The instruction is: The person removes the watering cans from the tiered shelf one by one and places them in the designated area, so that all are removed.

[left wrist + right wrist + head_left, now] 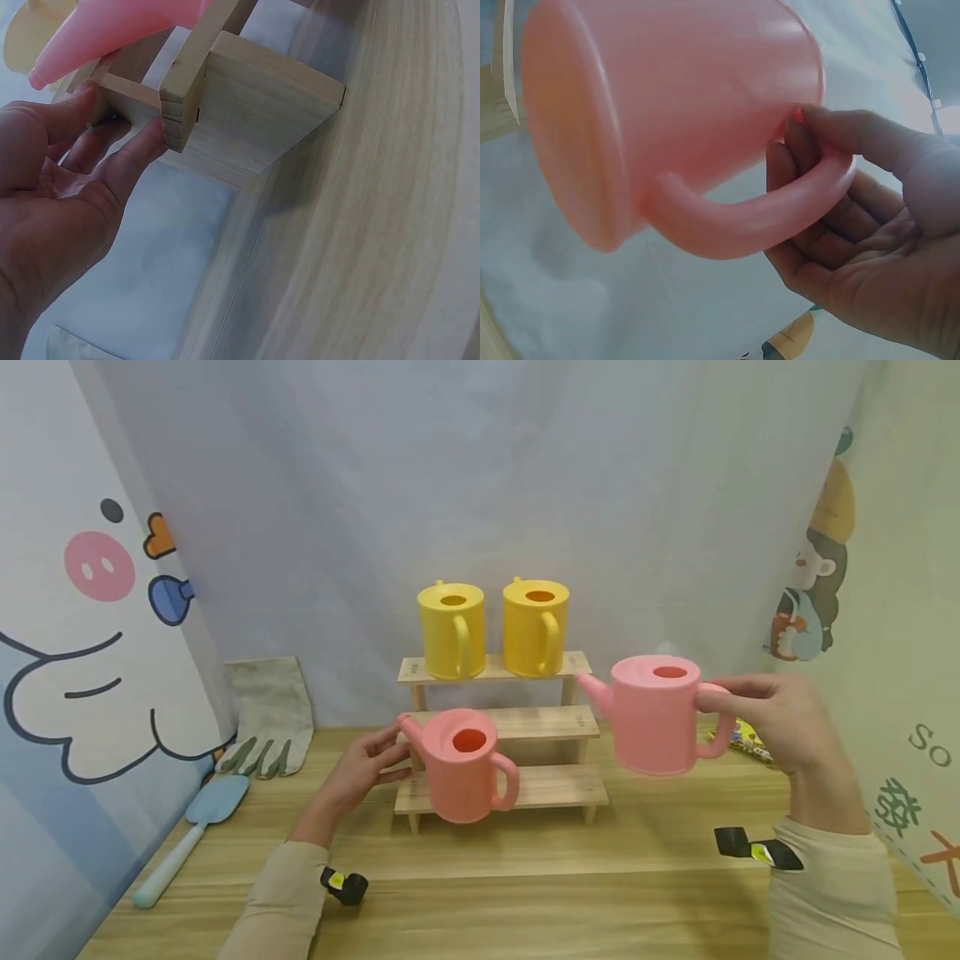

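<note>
My right hand (780, 718) holds a pink watering can (654, 727) by its handle, off the table and right of the wooden step stand (517, 789). The thumb lies near the handle's top, fingers around it in the right wrist view. A second pink watering can (461, 777) appears at the stand's lowest step, its base overlapping the front edge and its spout pointing left. My left hand (369, 770) is at the stand's left end, behind that spout, fingers extended; fingertips (154, 135) appear to touch the wood. Two yellow watering cans (453, 631) stand on the top step.
A grey work glove (272, 714) leans against the back wall at left. Before it lies a pale blue hand trowel (193, 835). A yellow patterned packet (750, 742) lies behind my right hand. Printed curtains stand at both sides of the wooden table (540, 910).
</note>
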Motion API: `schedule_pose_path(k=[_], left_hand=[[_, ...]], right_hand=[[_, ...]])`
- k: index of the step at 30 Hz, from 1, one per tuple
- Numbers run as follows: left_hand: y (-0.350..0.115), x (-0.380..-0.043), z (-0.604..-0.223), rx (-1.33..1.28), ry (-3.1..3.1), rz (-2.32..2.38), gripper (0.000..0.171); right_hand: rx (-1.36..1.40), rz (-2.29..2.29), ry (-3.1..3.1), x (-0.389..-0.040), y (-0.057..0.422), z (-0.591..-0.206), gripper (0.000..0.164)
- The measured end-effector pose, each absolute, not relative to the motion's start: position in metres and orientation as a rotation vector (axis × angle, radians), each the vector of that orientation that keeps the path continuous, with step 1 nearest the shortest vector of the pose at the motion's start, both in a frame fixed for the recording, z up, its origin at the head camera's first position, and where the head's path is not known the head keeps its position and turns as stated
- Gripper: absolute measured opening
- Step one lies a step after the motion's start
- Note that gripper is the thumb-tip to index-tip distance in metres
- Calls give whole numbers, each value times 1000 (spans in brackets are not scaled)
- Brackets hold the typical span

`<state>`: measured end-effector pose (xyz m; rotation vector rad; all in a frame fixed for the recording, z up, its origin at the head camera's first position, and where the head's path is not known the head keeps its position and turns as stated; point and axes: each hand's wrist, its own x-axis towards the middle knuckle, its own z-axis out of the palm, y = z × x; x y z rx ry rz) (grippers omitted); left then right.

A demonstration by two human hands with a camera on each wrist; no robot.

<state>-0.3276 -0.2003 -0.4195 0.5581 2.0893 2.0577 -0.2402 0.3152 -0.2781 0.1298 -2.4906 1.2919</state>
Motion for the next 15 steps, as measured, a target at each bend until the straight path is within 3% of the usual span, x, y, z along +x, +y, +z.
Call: schedule_pose_path(k=[6,12,15], left_hand=[[-201,-327,-419,559,2093,2050,60],[-200,-327,-419,552,2097,2051,60],[-200,-328,-419,547,2100,2048,60]], right_hand=[[-27,1379,-2362,-242,316,-279,41],[-170,1541,-2178,-262,312,-294,22],[-239,1586,-2170,-273,308,-304,22]])
